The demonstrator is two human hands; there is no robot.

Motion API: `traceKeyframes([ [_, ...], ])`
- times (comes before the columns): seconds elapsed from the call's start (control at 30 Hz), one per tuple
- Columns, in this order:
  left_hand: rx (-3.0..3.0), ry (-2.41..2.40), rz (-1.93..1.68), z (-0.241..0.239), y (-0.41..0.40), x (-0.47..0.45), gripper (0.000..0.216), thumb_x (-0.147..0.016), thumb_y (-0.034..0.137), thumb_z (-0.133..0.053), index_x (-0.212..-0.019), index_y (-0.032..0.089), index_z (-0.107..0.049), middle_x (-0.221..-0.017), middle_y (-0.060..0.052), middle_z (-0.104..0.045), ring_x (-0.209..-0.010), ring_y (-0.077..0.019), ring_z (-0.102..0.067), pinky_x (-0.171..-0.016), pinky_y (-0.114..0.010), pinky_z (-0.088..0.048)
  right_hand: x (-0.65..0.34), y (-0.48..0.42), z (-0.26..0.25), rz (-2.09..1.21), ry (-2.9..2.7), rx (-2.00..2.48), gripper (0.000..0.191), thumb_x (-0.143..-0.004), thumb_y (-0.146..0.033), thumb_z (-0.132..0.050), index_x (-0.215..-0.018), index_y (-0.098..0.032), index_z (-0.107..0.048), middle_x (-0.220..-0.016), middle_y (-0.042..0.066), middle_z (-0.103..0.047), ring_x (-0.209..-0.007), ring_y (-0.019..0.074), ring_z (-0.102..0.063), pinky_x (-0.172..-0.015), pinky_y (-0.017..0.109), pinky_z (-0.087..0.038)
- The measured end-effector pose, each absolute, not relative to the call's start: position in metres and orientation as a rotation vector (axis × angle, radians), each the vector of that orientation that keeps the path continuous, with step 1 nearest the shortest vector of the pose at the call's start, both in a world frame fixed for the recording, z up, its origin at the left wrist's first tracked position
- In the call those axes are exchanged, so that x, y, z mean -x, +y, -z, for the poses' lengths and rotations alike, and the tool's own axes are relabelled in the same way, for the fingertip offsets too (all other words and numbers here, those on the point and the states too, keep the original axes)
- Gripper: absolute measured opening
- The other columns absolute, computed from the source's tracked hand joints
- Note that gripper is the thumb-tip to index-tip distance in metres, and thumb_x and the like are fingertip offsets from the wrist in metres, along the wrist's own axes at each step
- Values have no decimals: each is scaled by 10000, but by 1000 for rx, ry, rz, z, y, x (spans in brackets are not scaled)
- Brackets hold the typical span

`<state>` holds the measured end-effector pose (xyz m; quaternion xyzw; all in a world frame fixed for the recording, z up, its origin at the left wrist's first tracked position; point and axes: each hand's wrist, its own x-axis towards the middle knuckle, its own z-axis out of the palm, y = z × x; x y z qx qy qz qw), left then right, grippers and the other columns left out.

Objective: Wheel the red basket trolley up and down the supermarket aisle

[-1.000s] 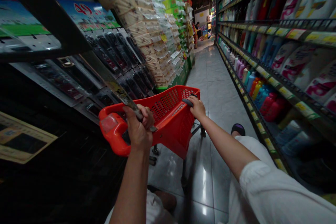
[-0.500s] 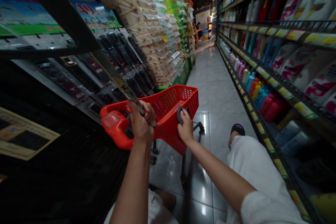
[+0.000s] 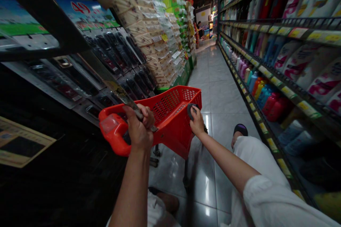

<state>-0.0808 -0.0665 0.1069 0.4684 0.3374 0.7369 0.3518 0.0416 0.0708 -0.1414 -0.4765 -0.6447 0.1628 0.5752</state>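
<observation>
A red plastic shopping cart (image 3: pixel 170 127) with a perforated basket stands in the aisle ahead of me. My left hand (image 3: pixel 140 126) is wrapped around a long, worn dark bar (image 3: pixel 117 90). This bar slants up to the left, where a larger dark frame (image 3: pixel 53 25) appears to join it; its kind I cannot tell. In my right hand (image 3: pixel 197 122) is a dark grey cloth or pad (image 3: pixel 190 111), pinched against the outer side of the basket near its far end. The fingertips of that hand are partly hidden.
Shelves of bottles (image 3: pixel 274 106) line the right side, close to my leg. Stacked tissue packs (image 3: pixel 149 35) and hanging blister-packed goods (image 3: pixel 114 53) fill the left. Grey floor tiles (image 3: pixel 223 95) run down the aisle, with a person (image 3: pixel 199 30) far off.
My right hand has slid the grey cloth along the basket's side, rightward and slightly up, toward its far end. My left hand keeps its hold on the bar, shifted slightly left in view.
</observation>
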Motion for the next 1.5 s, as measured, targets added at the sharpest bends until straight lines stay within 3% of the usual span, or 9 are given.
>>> traceKeyframes([
  [0.17, -1187, 890, -1918, -108, -65, 80, 635, -804, 763, -542, -558, 185, -453, -423, 87, -238, -347, -44, -158, -356, -203, -116, -40, 100, 145, -610, -1305, 1202, 749, -680, -10, -440, -1415, -129, -520, -1412, 144, -477, -1357, 223, -463, -1194, 414, -352],
  [0.37, -1234, 877, -1909, -106, -60, 81, 630, -815, 757, -539, -561, 187, -457, -433, 86, -231, -352, -46, -148, -357, -207, -109, -2, 40, 138, -632, -1365, 1137, 771, -689, 5, -459, -1439, -167, -503, -1458, 150, -405, -1431, 269, -374, -1224, 462, -302],
  [0.6, -1153, 889, -1935, -107, -54, 81, 622, -855, 732, -504, -561, 187, -450, -425, 84, -234, -352, -46, -143, -359, -208, -100, 14, -22, 113, -604, -1502, 903, 779, -675, 14, -480, -1404, -252, -553, -1415, 109, -486, -1374, 263, -445, -1207, 467, -341],
  [0.77, -1167, 884, -1930, -107, -54, 82, 629, -852, 735, -509, -552, 185, -455, -420, 84, -235, -349, -45, -139, -356, -202, -99, 0, -28, 119, -481, -1715, 730, 787, -677, -5, -478, -1405, -294, -561, -1414, 68, -537, -1327, 255, -492, -1133, 465, -418],
  [1.07, -1230, 871, -1919, -107, -59, 80, 626, -832, 741, -542, -550, 186, -473, -430, 80, -240, -352, -50, -153, -352, -205, -105, -45, -11, 181, -196, -2092, 789, 656, -783, 5, -519, -1331, -337, -636, -1365, 63, -620, -1063, 260, -603, -902, 443, -524],
  [1.33, -1213, 894, -1925, -107, -57, 80, 630, -840, 747, -514, -550, 190, -464, -424, 84, -229, -344, -49, -149, -359, -216, -97, -34, 55, 159, -385, -1537, 1100, 814, -701, 31, -473, -1472, -228, -483, -1462, 106, -477, -1377, 239, -449, -1162, 443, -399],
  [1.5, -1247, 888, -1919, -108, -56, 80, 638, -847, 748, -503, -540, 190, -467, -425, 83, -224, -342, -48, -143, -365, -232, -74, -15, 32, 194, -526, -1552, 1051, 794, -678, 21, -484, -1447, -173, -496, -1501, 155, -420, -1442, 259, -383, -1201, 472, -342],
])
